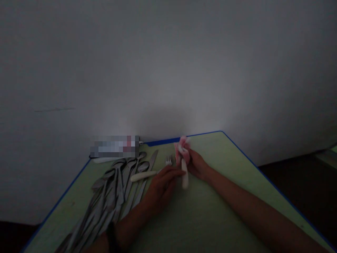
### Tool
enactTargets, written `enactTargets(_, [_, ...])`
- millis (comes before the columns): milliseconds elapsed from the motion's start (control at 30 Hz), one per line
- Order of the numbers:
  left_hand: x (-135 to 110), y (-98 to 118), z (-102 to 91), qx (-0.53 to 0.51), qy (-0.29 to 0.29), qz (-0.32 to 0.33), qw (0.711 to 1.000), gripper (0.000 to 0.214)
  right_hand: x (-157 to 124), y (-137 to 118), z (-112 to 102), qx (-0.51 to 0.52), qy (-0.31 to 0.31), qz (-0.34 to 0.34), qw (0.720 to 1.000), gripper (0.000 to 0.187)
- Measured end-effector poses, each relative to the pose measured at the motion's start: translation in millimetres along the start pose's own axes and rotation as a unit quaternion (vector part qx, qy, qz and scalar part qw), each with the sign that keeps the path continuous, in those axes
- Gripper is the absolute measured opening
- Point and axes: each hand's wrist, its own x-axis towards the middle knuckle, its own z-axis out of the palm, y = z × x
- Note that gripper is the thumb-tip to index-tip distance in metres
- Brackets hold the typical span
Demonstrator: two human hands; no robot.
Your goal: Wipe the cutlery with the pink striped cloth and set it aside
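Two bare hands meet low, right of centre: the right hand (198, 165) grips a pink cloth (182, 150) bunched around a utensil (185, 181), the left hand's (161, 186) fingers touching its handle, seemingly to steady it; whether they pinch cannot be told. The handle looks pale, smooth, rounded; cloth hides the other end. Metal cutlery (119, 186) lies lower left, seemingly leaving working room.
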Motion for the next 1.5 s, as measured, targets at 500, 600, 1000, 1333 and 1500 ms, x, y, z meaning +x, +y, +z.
enactTargets(500, [3, 17, -0.2, 0.113, -0.164, 0.032, 0.979, 0.036, -4, 2, -2, -0.085, 0.034, -0.046, 0.995, 0.038])
enactTargets(600, [3, 19, 0.2, 0.142, -0.19, 0.047, 0.97, 0.039, -4, 3, -2, -0.087, 0.038, -0.049, 0.994, 0.038])
enactTargets(1000, [4, 14, 4.7, 0.172, -0.165, 0.01, 0.971, 0.023, 3, 0, -1, 0.013, 0.007, -0.037, 0.999, 0.021])
enactTargets(1333, [-1, 8, 3.9, 0.13, -0.037, 0.006, 0.991, 0.028, 1, -5, -3, 0.041, -0.025, 0.017, 0.999, 0.003])
enactTargets(1500, [0, 7, 2.5, 0.119, -0.037, 0.018, 0.992, 0.027, 1, -4, 0, 0.033, -0.033, 0.004, 0.999, 0.013])
